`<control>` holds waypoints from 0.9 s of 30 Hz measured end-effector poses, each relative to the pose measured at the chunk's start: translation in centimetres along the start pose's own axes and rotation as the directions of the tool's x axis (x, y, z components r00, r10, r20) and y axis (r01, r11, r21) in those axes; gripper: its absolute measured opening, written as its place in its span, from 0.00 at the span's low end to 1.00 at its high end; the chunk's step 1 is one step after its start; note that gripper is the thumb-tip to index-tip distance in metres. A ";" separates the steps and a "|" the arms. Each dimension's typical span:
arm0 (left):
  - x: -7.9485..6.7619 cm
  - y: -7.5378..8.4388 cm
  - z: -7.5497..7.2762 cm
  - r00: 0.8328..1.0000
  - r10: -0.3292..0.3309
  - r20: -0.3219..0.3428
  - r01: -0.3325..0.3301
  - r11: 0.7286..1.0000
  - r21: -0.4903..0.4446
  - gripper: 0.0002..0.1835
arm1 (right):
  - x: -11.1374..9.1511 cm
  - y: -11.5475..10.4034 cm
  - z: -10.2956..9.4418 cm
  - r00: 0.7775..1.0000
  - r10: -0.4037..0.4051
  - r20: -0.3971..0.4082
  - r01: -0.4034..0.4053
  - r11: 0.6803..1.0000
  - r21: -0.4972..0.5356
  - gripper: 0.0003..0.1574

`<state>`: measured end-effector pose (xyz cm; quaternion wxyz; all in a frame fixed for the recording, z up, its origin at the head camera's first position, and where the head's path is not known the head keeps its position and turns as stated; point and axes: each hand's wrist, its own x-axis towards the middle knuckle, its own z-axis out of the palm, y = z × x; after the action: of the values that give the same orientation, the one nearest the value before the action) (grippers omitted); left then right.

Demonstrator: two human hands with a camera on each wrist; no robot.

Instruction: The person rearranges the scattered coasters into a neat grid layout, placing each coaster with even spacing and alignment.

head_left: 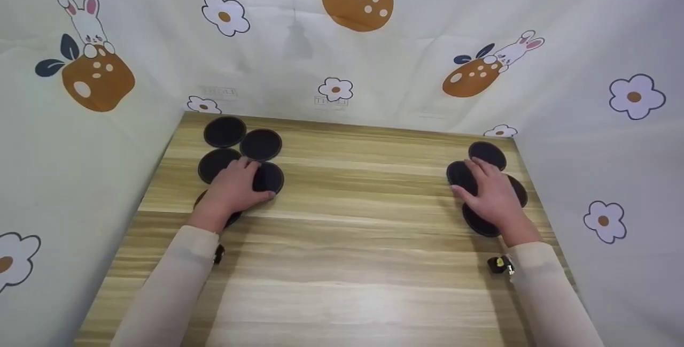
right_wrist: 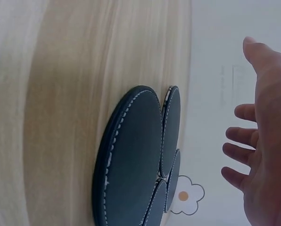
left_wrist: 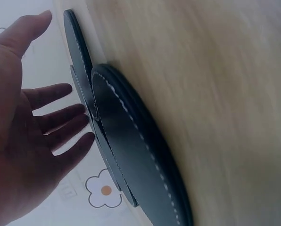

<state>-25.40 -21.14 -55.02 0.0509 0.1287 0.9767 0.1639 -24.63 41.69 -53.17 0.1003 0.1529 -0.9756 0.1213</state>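
Several round black coasters (head_left: 262,144) with stitched rims lie flat in a cluster at the left of the table. My left hand (head_left: 235,186) is over this cluster, thumb spread from the fingers, overlapping the coaster (head_left: 270,179) at its right side. In the left wrist view its fingers (left_wrist: 60,120) are apart from the coasters (left_wrist: 126,136) and hold nothing. At the right lies a second cluster of similar coasters (head_left: 487,155). My right hand (head_left: 491,192) hovers over it and hides part of it. In the right wrist view its relaxed fingers (right_wrist: 239,153) are clear of the coasters (right_wrist: 131,155).
The wood-grain table (head_left: 358,218) stretches between the two clusters. Pale cloth (head_left: 267,58) printed with rabbits, fruit and flowers rises along the back and both sides. A small black device (head_left: 499,264) is at the right wrist.
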 end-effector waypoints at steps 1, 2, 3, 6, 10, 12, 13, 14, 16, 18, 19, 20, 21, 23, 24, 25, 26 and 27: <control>0.0 0.1 0.1 1.000 -0.004 0.003 0.004 1.000 0.006 0.52 | -0.1 0.0 0.0 1.000 0.001 0.012 -0.001 1.000 -0.008 0.52; 0.0 0.1 0.1 1.000 -0.008 0.007 0.008 1.000 0.013 0.53 | -0.1 -0.1 0.1 1.000 0.001 0.023 -0.001 1.000 -0.018 0.52; 0.0 0.1 0.2 1.000 -0.011 0.010 0.011 1.000 0.021 0.53 | -0.2 -0.1 0.2 0.999 0.002 0.034 -0.001 1.000 -0.028 0.53; 0.0 0.3 0.3 1.000 -0.007 0.011 0.007 0.999 0.033 0.54 | -0.3 -0.1 0.3 0.998 0.007 0.058 -0.004 0.999 -0.045 0.53; 0.1 0.6 0.3 1.000 0.001 0.007 -0.002 0.999 0.039 0.53 | -0.4 -0.2 0.5 0.998 0.003 0.062 0.000 0.999 -0.050 0.52; 0.1 0.7 0.4 1.000 -0.003 0.008 0.002 0.999 0.037 0.53 | -0.4 -0.2 0.5 0.998 0.001 0.058 0.001 0.999 -0.045 0.53; 0.2 0.7 0.4 1.000 -0.005 0.008 0.005 0.999 0.035 0.53 | -0.4 -0.2 0.5 0.998 0.000 0.056 0.002 0.999 -0.044 0.53; 0.2 0.7 0.4 1.000 -0.007 0.009 0.007 0.999 0.034 0.53 | -0.4 -0.2 0.5 0.999 0.000 0.055 0.002 0.999 -0.043 0.54; 0.2 0.8 0.4 1.000 -0.013 0.015 0.012 0.999 0.033 0.53 | -0.4 -0.2 0.6 0.999 -0.002 0.049 0.004 0.999 -0.041 0.54; 0.3 0.8 0.4 1.000 -0.014 0.021 0.013 0.999 0.036 0.54 | -0.4 -0.2 0.6 0.999 -0.007 0.045 0.009 0.999 -0.042 0.54; 0.3 0.8 0.4 1.000 -0.014 0.025 0.014 0.999 0.037 0.54 | -0.4 -0.2 0.6 0.999 -0.010 0.043 0.012 0.999 -0.044 0.53; 0.3 0.8 0.3 0.999 -0.015 0.028 0.014 0.999 0.036 0.54 | -0.4 -0.2 0.6 0.999 -0.012 0.042 0.014 0.999 -0.045 0.53; 0.4 0.8 0.3 0.999 -0.015 0.032 0.014 0.999 0.036 0.53 | -0.5 -0.2 0.7 0.999 -0.014 0.042 0.016 0.999 -0.045 0.53; 0.4 0.9 0.2 0.999 -0.013 0.033 0.011 0.999 0.037 0.53 | -0.5 -0.2 0.7 0.999 -0.014 0.045 0.016 0.999 -0.045 0.53; 0.4 0.9 0.2 0.999 -0.012 0.032 0.011 0.999 0.038 0.53 | -0.5 -0.2 0.8 0.999 -0.014 0.046 0.016 0.999 -0.045 0.53; 0.5 0.9 0.2 1.000 -0.011 0.029 0.010 0.999 0.039 0.52 | -0.5 -0.2 0.8 0.999 -0.013 0.048 0.015 0.999 -0.045 0.53; 0.5 0.9 0.2 1.000 -0.011 0.027 0.010 0.999 0.038 0.52 | -0.6 -0.2 0.8 0.999 -0.012 0.050 0.014 0.999 -0.045 0.53; 0.6 0.8 0.3 1.000 -0.011 0.025 0.010 0.999 0.040 0.52 | -0.6 -0.3 0.8 0.999 -0.011 0.052 0.013 0.999 -0.045 0.53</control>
<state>-25.72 -20.13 -55.03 0.0614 0.1266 0.9797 0.1427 -24.13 41.39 -54.00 0.0792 0.1597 -0.9794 0.0947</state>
